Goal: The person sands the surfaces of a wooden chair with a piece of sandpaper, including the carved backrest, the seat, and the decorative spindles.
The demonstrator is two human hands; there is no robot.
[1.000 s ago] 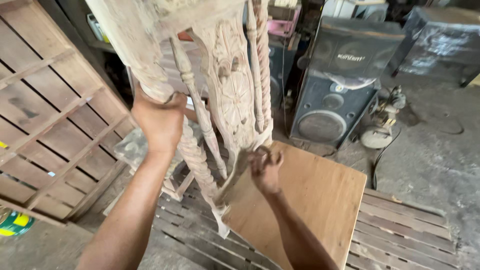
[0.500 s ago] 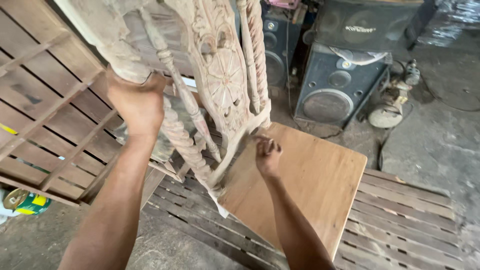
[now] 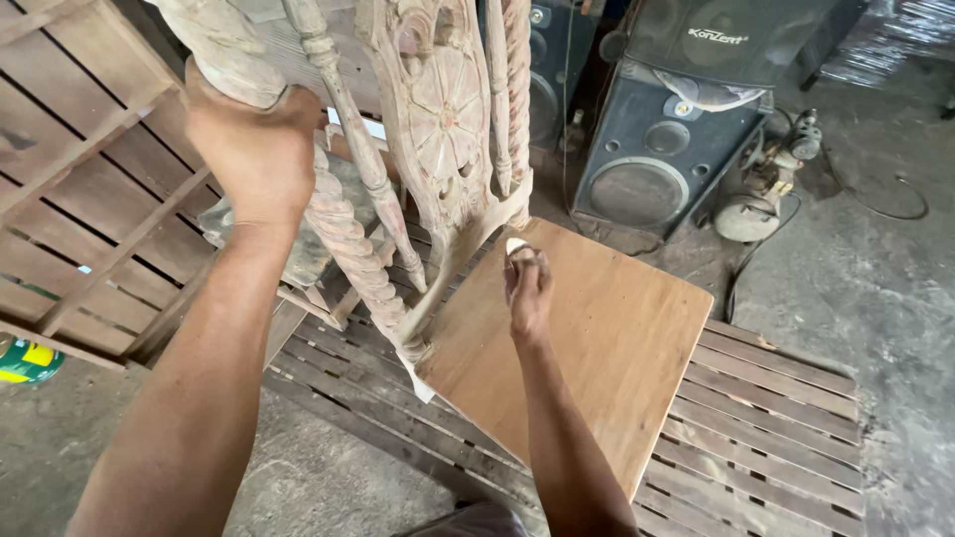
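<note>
hands 2 (image 3: pixel 254 149) (image 3: pixel 527 288) | carved chair 1 (image 3: pixel 438 119) | speakers 2 (image 3: pixel 657 149) (image 3: pixel 542 80) | board 1 (image 3: pixel 607 338) | motor 1 (image 3: pixel 761 194) | can 1 (image 3: pixel 25 360)

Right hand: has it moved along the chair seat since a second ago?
Yes. The right hand has slid from the carved backrest joint out onto the plywood seat, a little toward its far edge.

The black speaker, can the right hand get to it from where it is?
Probably yes: the right hand rests on the wooden seat, and only bare seat and floor lie between it and the black speaker.
</note>
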